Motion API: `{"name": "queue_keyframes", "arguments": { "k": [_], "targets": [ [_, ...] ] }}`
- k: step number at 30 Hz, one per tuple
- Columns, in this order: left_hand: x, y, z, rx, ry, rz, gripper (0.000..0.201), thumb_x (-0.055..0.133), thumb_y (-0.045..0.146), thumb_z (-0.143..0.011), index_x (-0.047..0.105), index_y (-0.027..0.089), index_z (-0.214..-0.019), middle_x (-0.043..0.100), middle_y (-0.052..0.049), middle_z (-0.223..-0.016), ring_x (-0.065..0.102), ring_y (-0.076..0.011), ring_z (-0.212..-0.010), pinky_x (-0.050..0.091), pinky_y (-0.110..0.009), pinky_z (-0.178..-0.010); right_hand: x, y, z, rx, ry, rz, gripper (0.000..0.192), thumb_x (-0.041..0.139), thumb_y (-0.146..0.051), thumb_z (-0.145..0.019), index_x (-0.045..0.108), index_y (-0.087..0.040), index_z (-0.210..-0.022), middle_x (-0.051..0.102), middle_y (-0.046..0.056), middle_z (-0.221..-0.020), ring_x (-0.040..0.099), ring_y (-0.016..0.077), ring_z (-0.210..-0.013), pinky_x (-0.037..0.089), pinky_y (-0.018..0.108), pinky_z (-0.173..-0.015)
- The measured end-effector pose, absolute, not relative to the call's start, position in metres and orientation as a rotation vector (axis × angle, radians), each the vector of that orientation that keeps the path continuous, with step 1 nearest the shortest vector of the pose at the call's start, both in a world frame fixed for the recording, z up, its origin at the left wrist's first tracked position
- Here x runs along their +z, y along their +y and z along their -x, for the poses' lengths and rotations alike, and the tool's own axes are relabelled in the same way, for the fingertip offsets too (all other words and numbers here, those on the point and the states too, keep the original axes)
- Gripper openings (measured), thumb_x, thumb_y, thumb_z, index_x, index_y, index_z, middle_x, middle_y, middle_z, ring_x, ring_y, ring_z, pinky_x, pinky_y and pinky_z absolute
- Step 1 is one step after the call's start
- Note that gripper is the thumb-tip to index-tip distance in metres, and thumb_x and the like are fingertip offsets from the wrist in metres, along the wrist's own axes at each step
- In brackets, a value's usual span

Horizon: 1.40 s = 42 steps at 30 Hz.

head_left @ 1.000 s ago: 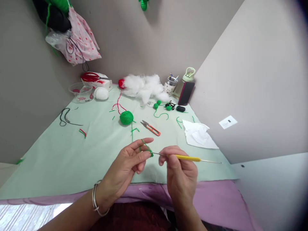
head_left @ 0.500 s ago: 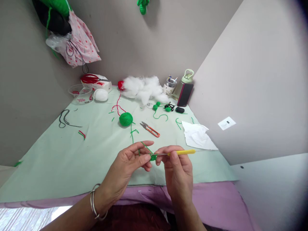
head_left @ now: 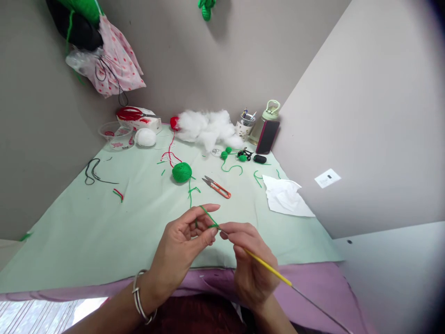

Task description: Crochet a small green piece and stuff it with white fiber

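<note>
My left hand (head_left: 184,239) pinches a small green crochet piece (head_left: 213,226) between thumb and fingers, with green yarn (head_left: 208,214) running taut over its raised index finger. In my right hand (head_left: 253,260) is a crochet hook (head_left: 269,266) with a yellow grip; its metal tip meets the yarn by my left fingertips. The hook slants, its long metal end pointing down and right. Most of the crochet piece is hidden by my fingers. From the hand the yarn leads up to a green yarn ball (head_left: 181,172) on the table.
Orange thread snips (head_left: 217,187) lie beyond my hands, with crumpled white paper (head_left: 287,195) to the right. Farther back are white stuffing (head_left: 206,127), a white yarn ball (head_left: 145,137), small green balls (head_left: 224,155), a phone (head_left: 267,137) and a bottle (head_left: 257,130). Walls enclose the table's back and right.
The hook has swung from nearly level to a steep slant, its rear end now down and right. My right hand has turned and lowered with it; my left hand has shifted slightly left.
</note>
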<state>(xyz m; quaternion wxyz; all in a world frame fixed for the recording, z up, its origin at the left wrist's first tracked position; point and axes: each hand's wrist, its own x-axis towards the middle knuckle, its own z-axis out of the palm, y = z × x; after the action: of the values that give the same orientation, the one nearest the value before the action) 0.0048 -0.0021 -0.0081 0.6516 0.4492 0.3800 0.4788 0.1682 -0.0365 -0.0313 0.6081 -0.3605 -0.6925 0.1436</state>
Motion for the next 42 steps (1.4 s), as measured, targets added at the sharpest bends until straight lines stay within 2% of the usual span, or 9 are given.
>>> {"name": "queue_keyframes", "arguments": {
  "k": [7, 13, 15, 20, 23, 27, 32, 37, 42],
  "targets": [
    [-0.009, -0.006, -0.005, 1.192, 1.018, -1.193, 0.028, 0.081, 0.021, -0.084, 0.082, 0.026, -0.112, 0.068, 0.004, -0.074, 0.064, -0.0118, -0.067, 0.056, -0.022, -0.066, -0.042, -0.037, -0.167, 0.314, -1.597, 0.806, 0.03, 0.053, -0.01, -0.104, 0.071, -0.025, -0.122, 0.077, 0.012, -0.116, 0.075, 0.0213, -0.099, 0.067, 0.037, -0.077],
    [-0.01, -0.012, -0.004, 1.377, 1.073, -1.56, 0.028, 0.076, 0.011, -0.087, 0.085, 0.028, -0.108, 0.071, 0.002, -0.078, 0.067, -0.0132, -0.069, 0.056, -0.027, -0.072, -0.029, -0.036, -0.167, 0.295, -1.67, 0.875, 0.031, 0.052, -0.007, -0.103, 0.071, -0.025, -0.119, 0.077, 0.008, -0.1, 0.076, 0.0205, -0.095, 0.064, 0.035, -0.076],
    [-0.01, -0.013, -0.005, 1.403, 1.051, -1.564, 0.029, 0.076, 0.01, -0.086, 0.086, 0.028, -0.106, 0.071, 0.002, -0.077, 0.067, -0.0134, -0.068, 0.056, -0.027, -0.073, -0.032, -0.035, -0.166, 0.237, -1.689, 0.885, 0.034, 0.053, -0.007, -0.102, 0.07, -0.026, -0.124, 0.077, 0.009, -0.103, 0.076, 0.0204, -0.094, 0.065, 0.034, -0.076],
    [-0.004, -0.012, -0.011, 1.119, 0.936, -0.952, 0.042, 0.086, 0.023, -0.082, 0.08, 0.025, -0.123, 0.065, 0.004, -0.078, 0.06, -0.0106, -0.065, 0.052, -0.024, -0.065, -0.055, -0.035, -0.168, -0.102, -1.753, 0.942, 0.055, 0.065, -0.006, -0.095, 0.066, -0.033, -0.143, 0.078, 0.01, -0.116, 0.076, 0.0247, -0.1, 0.067, 0.038, -0.075],
    [0.001, -0.007, -0.01, 0.917, 0.769, -0.637, 0.053, 0.09, 0.032, -0.081, 0.076, 0.02, -0.13, 0.058, 0.006, -0.075, 0.048, -0.005, -0.054, 0.044, -0.019, -0.054, -0.059, -0.037, -0.169, -0.177, -1.765, 0.912, 0.057, 0.068, -0.003, -0.093, 0.067, -0.031, -0.143, 0.078, 0.011, -0.118, 0.077, 0.0261, -0.102, 0.067, 0.038, -0.073],
    [0.002, -0.002, -0.005, 0.908, 0.723, -0.599, 0.051, 0.09, 0.03, -0.081, 0.077, 0.017, -0.128, 0.057, 0.006, -0.075, 0.04, -0.0022, -0.051, 0.035, -0.018, -0.05, -0.045, -0.039, -0.168, 0.161, -1.569, 0.921, 0.039, 0.06, -0.01, -0.101, 0.075, -0.033, -0.129, 0.08, 0.007, -0.109, 0.077, 0.0236, -0.093, 0.065, 0.039, -0.072],
    [0.0, 0.001, 0.0, 0.964, 0.784, -0.764, 0.043, 0.09, 0.029, -0.081, 0.081, 0.022, -0.122, 0.06, 0.004, -0.083, 0.042, -0.0016, -0.05, 0.039, -0.02, -0.053, -0.026, -0.041, -0.167, 0.497, -1.286, 0.982, 0.023, 0.059, -0.017, -0.104, 0.08, -0.027, -0.107, 0.077, 0.005, -0.088, 0.069, 0.0191, -0.074, 0.058, 0.036, -0.066],
    [0.0, 0.002, 0.003, 0.985, 0.797, -0.852, 0.037, 0.087, 0.032, -0.083, 0.082, 0.025, -0.119, 0.06, 0.003, -0.086, 0.045, -0.0028, -0.052, 0.04, -0.021, -0.052, -0.02, -0.038, -0.165, 0.724, -1.116, 0.908, 0.019, 0.063, -0.021, -0.104, 0.082, -0.027, -0.102, 0.077, 0.003, -0.09, 0.067, 0.0148, -0.07, 0.056, 0.031, -0.067],
    [0.001, -0.002, 0.003, 1.091, 0.94, -1.115, 0.035, 0.082, 0.025, -0.086, 0.081, 0.026, -0.12, 0.063, 0.003, -0.083, 0.052, -0.0075, -0.058, 0.047, -0.022, -0.057, -0.018, -0.041, -0.166, 0.748, -1.129, 0.922, 0.019, 0.064, -0.023, -0.104, 0.082, -0.028, -0.103, 0.077, 0.003, -0.092, 0.066, 0.0142, -0.071, 0.055, 0.03, -0.066]
  ]
}}
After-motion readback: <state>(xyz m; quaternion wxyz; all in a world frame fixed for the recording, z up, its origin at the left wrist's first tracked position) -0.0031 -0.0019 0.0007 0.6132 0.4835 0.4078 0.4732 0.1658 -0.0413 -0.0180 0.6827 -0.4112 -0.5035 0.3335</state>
